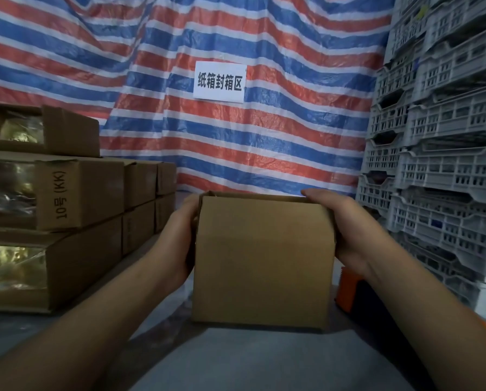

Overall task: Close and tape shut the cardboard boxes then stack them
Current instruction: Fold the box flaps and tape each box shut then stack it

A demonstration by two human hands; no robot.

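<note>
1. Taped boxes (52,193) stand stacked at the far left, three layers high at the near end; clear tape shines on their near ends, and one bears the print "10号 (KK)".
2. Behind them, lower stacks of smaller boxes (148,193) run back toward the tarp.
3. The left hand (179,235) lies flat against the left side of the box, palm to the cardboard; its fingers reach round the far corner and are mostly hidden, so I cannot tell how far they curl.
4. The box (264,261) sits in the middle, between both hands, its bottom edge on the grey table (236,362). Its near face is plain cardboard, with a crease across it below the top. The top flaps look folded down; no tape shows on it.
5. A striped tarp (236,142) in red, blue and white hangs behind, with a white sign (220,81) pinned on it.
6. The right hand (346,224) grips the box's upper right corner, fingers curled over the top edge.
7. An orange tape dispenser (347,292) lies on the table just right of the box, under the right wrist.
8. Grey crates (439,153) are piled high along the right.
</note>
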